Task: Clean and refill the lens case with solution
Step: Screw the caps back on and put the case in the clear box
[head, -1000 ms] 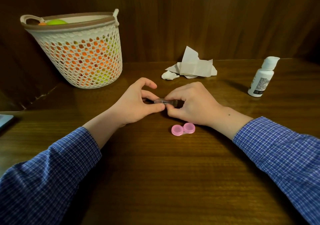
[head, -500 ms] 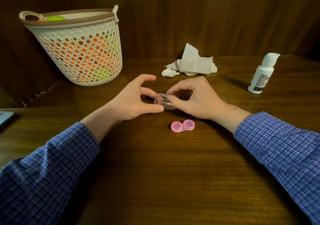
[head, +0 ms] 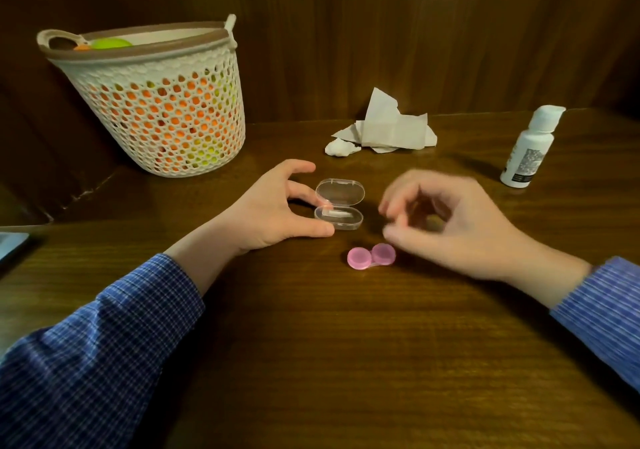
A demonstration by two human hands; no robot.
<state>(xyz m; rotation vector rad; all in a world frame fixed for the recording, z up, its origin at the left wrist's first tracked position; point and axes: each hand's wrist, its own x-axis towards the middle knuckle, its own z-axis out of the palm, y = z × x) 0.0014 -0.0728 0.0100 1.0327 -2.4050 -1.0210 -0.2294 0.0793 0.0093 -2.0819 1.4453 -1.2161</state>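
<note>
In the middle of the frame, an open clear box point(head: 339, 209) is held by the left hand point(head: 273, 206). The blurred right hand point(head: 446, 220) is loosely curled with nothing in it, above the pink lens case point(head: 371, 256).

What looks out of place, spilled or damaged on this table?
Nothing is spilled or broken. The only untidy thing is the crumpled tissue lying loose at the back of the table. The bottle stands upright with its cap on, and the pink lens case lies flat, both caps on.
</note>
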